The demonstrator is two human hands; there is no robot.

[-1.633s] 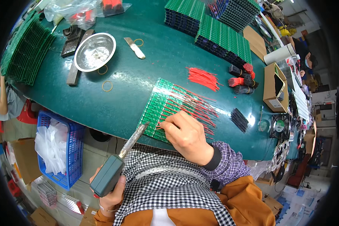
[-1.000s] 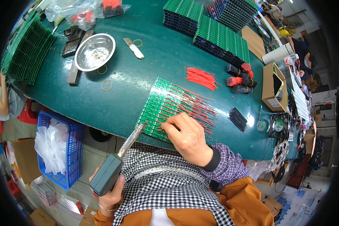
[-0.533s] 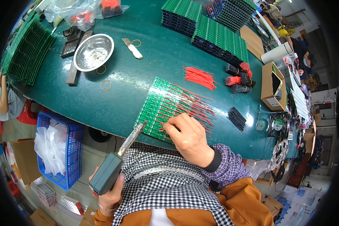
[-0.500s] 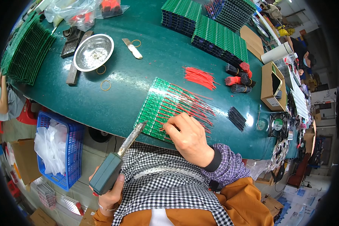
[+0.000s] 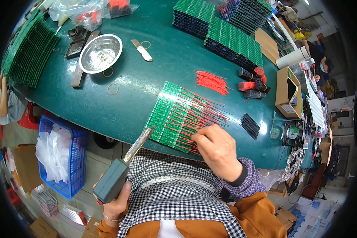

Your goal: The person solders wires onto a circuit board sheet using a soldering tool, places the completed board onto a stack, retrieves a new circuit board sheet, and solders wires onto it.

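My left hand [image 5: 122, 199] is wrapped round the dark green handle of a soldering iron [image 5: 112, 181]. The iron's worn metal tip points up at the left edge of a green circuit board panel [image 5: 161, 115] lying at the table's near edge. Thin red wires [image 5: 202, 107] run in a row from the panel out to the right. Over the lower right of the panel, my right hand [image 5: 219, 152] is closed in a pinch at a red wire; the fingers hide part of it.
Loose red wires [image 5: 211, 82] and black wires [image 5: 250, 125] lie right of the panel, near tied wire bundles [image 5: 253, 94]. Stacked green boards [image 5: 234, 41] stand at the back. A metal bowl [image 5: 117, 55] and a knife [image 5: 142, 50] lie at left. A blue basket [image 5: 80, 158] stands below the table.
My right hand has moved right, away from the middle of the panel, uncovering more wires at its near end. My left hand and the soldering iron have barely moved.
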